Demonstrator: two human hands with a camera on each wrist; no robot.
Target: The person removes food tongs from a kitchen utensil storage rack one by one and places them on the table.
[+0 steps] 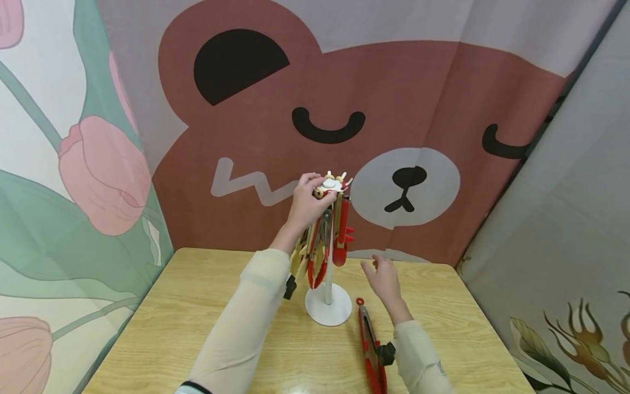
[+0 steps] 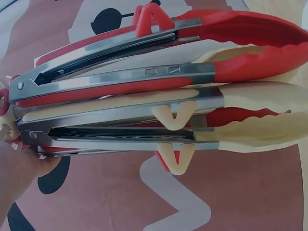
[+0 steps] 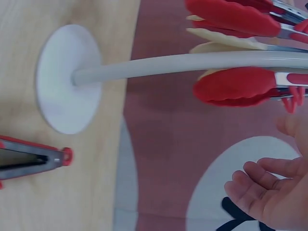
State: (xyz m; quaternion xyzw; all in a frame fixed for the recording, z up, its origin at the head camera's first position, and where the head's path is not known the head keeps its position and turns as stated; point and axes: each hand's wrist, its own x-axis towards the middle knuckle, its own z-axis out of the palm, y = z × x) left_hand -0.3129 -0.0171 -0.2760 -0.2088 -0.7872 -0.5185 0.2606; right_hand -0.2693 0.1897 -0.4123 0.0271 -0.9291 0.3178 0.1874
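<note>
A white stand has a round base (image 1: 320,317), an upright pole (image 3: 168,66) and a hooked top (image 1: 331,184). My left hand (image 1: 306,203) grips that top, thumb in front and fingers on the far left side. Red-tipped tongs (image 2: 260,65) and cream-tipped tongs (image 2: 260,96) hang below it in a cluster, silicone heads down. Beyond the pole's right side, my right hand (image 1: 385,282) hovers above the table with relaxed fingers and holds nothing. In the right wrist view its palm shows below a hanging red tong head (image 3: 236,87).
One pair of red tongs (image 1: 365,342) lies on the wooden table (image 1: 197,328), right of the base, partly behind the right forearm. A brown bear-print curtain (image 1: 418,98) hangs behind the table. Printed fabric also hangs at both sides.
</note>
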